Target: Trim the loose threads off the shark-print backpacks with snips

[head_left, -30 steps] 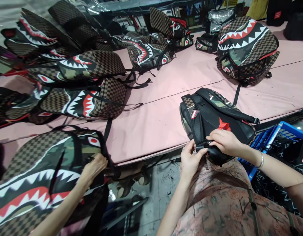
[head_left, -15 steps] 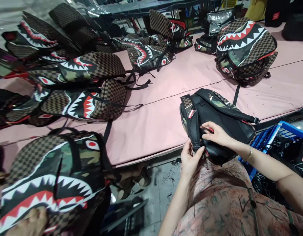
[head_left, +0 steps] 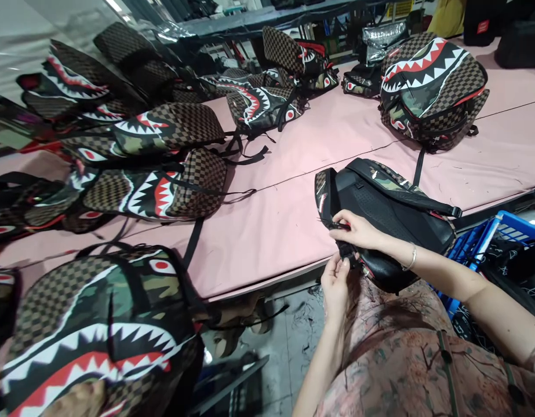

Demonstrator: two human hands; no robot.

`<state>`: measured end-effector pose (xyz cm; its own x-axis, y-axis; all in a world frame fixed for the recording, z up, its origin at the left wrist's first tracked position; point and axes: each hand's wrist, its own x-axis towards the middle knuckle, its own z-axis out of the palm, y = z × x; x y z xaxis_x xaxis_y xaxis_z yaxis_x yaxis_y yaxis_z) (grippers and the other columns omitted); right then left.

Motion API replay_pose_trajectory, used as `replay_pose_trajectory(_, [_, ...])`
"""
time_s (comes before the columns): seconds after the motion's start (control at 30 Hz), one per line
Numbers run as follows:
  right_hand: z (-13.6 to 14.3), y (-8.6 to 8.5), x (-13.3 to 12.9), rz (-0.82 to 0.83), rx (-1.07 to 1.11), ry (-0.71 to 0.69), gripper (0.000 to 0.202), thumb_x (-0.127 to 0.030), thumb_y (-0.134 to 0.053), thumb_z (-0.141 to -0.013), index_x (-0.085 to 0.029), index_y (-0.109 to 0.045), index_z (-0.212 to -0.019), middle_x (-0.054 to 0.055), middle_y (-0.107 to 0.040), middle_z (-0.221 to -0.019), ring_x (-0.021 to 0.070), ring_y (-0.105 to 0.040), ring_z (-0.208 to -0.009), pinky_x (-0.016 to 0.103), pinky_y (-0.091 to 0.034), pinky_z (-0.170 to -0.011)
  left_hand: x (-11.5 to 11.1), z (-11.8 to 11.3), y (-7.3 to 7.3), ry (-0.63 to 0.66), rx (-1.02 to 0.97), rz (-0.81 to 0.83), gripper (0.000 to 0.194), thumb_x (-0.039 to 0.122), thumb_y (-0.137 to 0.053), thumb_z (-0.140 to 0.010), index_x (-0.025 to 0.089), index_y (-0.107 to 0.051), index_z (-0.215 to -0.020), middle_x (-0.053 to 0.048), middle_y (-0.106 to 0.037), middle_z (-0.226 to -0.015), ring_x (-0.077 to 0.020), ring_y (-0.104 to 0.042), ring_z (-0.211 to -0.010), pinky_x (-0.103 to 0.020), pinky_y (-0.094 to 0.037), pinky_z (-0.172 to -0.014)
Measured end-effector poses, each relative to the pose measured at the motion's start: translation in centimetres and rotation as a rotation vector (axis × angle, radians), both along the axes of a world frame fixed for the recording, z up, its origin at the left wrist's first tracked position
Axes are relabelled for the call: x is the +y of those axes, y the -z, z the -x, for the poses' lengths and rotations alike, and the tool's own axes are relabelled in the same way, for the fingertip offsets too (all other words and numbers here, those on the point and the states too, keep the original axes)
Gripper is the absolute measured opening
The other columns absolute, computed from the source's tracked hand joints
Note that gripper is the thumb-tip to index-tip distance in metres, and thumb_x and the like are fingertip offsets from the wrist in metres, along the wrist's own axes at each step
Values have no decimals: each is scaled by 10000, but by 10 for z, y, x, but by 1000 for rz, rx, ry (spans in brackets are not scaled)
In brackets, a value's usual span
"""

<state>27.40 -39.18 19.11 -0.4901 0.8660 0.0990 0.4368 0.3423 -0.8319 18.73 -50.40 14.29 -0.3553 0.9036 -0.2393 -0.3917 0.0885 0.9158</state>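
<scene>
Pink surface (head_left: 284, 229), near edge: our left hand (head_left: 335, 278) and right hand (head_left: 356, 231) close fingers around, seemingly, a backpack (head_left: 391, 217) strap (head_left: 346, 250).

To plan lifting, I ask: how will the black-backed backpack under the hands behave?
The backpack probably bends little: its back panel looks padded. Its shoulder strap may flop, looking narrow. Pushed nearer, the backpack could tip: its near side overhangs the table.

Our left grip (head_left: 335, 281) and right grip (head_left: 356, 230) hold a black strap (head_left: 346, 249) of the backpack (head_left: 380, 208) lying back-up on the pink surface (head_left: 280, 231), while a co-worker's hand (head_left: 78, 401) touches a shark-mouth backpack (head_left: 88, 301).
</scene>
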Motion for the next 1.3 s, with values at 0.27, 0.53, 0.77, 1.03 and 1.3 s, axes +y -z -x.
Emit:
replay_pose_trajectory(0.27, [-53, 46, -17, -393, 57, -15, 138, -239, -494, -837, -162, -562, -929, 61, -588, -863, 164, -550, -814, 294, -444, -740, 5, 14, 4, 59, -570, 111, 233, 155, -685, -661, 91, -634, -880, -113, -703, -834, -233, -665, -844, -358, -463, -885])
replay_pose_trajectory(0.53, [-53, 47, -21, -547, -107, -117, 190, -260, -445, -879, -154, -599, -910, 82, -615, -867, 168, -557, -818, 275, -440, -713, 3, 10, 0, 77, -541, 121, 270, 162, -684, -674, 85, -623, -926, -118, -702, -862, -225, -663, -857, -338, -459, -899])
replay_pose_trajectory(0.77, [-53, 44, -21, -564, -129, -140, 194, -269, -441, -884, -156, -597, -869, 68, -607, -818, 158, -544, -775, 257, -414, -676, 3, 10, 1, 57, -532, 134, 241, 157, -666, -690, 91, -627, -919, -119, -702, -868, -231, -662, -860, -359, -460, -898])
replay_pose_trajectory(1.03, [-47, 38, -22, -642, -209, -184, 193, -233, -433, -885, -161, -600, -949, 64, -621, -862, 152, -541, -760, 261, -383, -663, 4, 5, -2, 79, -509, 120, 256, 167, -671, -682, 96, -636, -926, -111, -701, -894, -220, -663, -859, -337, -465, -890])
replay_pose_trajectory(1.3, [-36, 35, -22, -197, 98, -1, 117, -237, -493, -823, -166, -565, -883, 34, -600, -817, 140, -549, -765, 259, -425, -689, 3, 7, 1, 73, -463, 93, 282, 193, -701, -658, 106, -637, -918, -102, -701, -889, -218, -659, -872, -337, -448, -899])
